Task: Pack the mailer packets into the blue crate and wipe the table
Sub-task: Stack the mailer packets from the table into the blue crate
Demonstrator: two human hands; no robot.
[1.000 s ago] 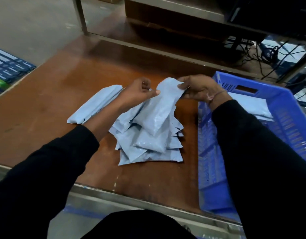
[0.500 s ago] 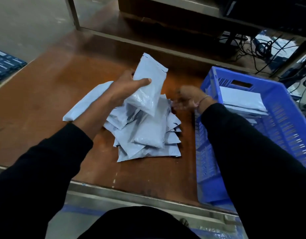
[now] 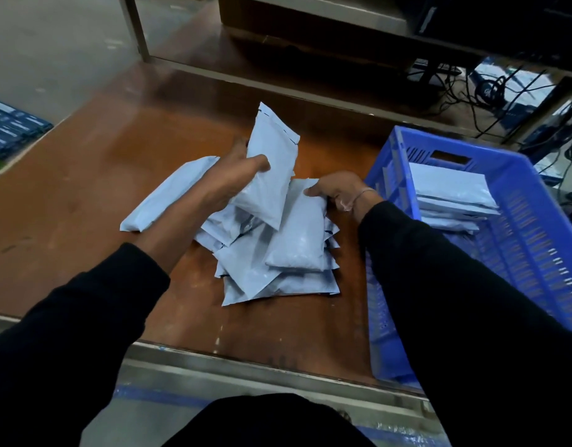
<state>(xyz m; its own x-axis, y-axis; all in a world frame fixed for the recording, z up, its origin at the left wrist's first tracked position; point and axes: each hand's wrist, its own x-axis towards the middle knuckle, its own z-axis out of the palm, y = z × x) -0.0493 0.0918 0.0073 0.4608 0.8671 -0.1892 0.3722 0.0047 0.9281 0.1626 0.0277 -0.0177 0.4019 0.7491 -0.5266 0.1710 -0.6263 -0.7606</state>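
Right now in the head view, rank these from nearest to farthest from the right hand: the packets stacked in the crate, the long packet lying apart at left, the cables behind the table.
1. Packets stacked in the crate, just right of the right hand.
2. Long packet, left, beyond the pile.
3. Cables, far back right.

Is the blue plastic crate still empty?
No, a stack of pale grey mailer packets already lies inside the blue plastic crate.

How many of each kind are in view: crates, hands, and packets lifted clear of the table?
Crate: 1
Hands: 2, left hand and right hand
Lifted packet: 1, held by the left hand
Total: 4
The pile, gripped by the right hand, overlaps too much to count.
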